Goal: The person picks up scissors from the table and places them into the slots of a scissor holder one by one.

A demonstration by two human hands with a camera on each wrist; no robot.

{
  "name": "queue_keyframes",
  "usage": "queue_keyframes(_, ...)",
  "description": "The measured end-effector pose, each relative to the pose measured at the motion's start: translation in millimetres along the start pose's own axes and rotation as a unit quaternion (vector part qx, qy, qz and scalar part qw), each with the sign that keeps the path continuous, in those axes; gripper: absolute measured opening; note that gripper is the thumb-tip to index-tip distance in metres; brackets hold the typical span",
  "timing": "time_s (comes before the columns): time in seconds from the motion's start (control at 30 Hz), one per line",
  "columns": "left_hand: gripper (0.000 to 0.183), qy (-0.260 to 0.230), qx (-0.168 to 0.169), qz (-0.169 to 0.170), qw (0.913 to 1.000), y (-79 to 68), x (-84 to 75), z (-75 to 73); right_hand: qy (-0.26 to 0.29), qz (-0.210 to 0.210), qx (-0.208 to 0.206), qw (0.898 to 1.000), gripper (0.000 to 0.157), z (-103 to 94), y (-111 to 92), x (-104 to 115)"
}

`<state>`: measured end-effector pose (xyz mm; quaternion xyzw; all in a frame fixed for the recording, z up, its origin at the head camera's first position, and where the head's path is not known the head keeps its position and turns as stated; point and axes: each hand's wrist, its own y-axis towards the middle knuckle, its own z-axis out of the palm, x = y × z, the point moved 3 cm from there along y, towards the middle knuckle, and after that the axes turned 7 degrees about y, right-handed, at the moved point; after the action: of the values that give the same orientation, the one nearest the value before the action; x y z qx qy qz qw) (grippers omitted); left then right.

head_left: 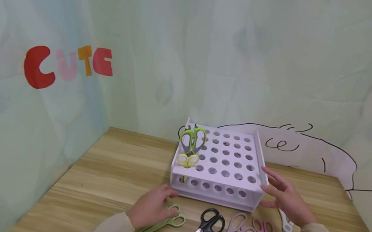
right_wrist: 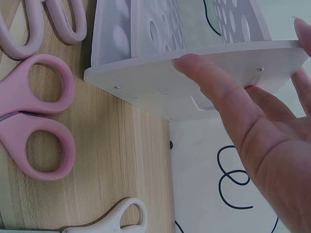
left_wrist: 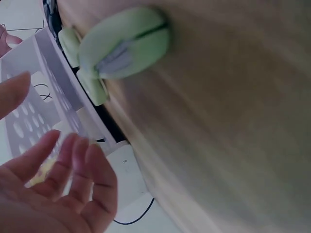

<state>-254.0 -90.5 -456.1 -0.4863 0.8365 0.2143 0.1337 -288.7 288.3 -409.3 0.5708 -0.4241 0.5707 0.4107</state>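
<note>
Right grip (head_left: 286, 197), fingers extended on the side wall (right_wrist: 155, 87) of the white rack (head_left: 218, 180), should press lightly (rack could skid on the desk (head_left: 124, 151)), while left grip (head_left: 152, 206), loosely parted, empty, is near the green scissors (head_left: 166, 223) in front.

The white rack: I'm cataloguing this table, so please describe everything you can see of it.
The white rack is boxy, apparently plastic or board, with side walls and two levels of round holes; small screw heads show on its right wall. It stands upright on the table, beyond the black scissors. Yellow scissors and green-and-grey scissors stand handles-up at its left. The right hand touches its right wall; left-hand contact is unclear.
</note>
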Motion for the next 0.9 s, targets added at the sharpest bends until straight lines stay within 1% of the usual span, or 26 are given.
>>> queue_keyframes(0.07,0.056,0.017,0.006,-0.008,0.9998,-0.7,1.3,2.8,-0.004,0.0,-0.001,1.0,0.067,0.0,0.2,0.3)
queue_keyframes(0.17,0.064,0.038,0.007,-0.012,0.9992,-1.3,1.7,6.5,-0.004,0.0,-0.001,1.0,0.067,-0.8,0.8,0.1)
queue_keyframes(0.27,0.07,0.053,0.009,-0.019,0.9984,-1.6,-0.4,7.5,0.002,-0.002,-0.001,1.0,0.067,-1.6,0.9,0.0)
queue_keyframes(0.43,0.077,0.061,0.037,-0.05,0.9962,-2.1,-1.1,9.0,0.005,0.0,-0.002,1.0,0.067,-1.1,0.4,-0.8)
queue_keyframes(0.53,0.075,0.059,0.053,-0.065,0.9947,-1.5,0.1,10.8,-0.002,0.001,-0.001,1.0,0.067,-2.3,1.0,-1.6)
queue_keyframes(0.6,0.07,0.057,0.06,-0.068,0.9942,-1.3,0.8,11.6,-0.005,0.002,-0.002,1.0,0.067,-2.6,1.1,-2.1)
queue_keyframes(0.77,0.055,0.042,0.066,-0.07,0.9945,0.2,3.2,12.8,-0.005,0.002,-0.005,1.0,0.067,-2.7,1.0,-2.4)
queue_keyframes(0.9,0.051,0.021,0.067,-0.073,0.9948,0.7,4.6,13.5,-0.005,0.0,-0.002,1.0,0.067,-2.0,1.4,-2.7)
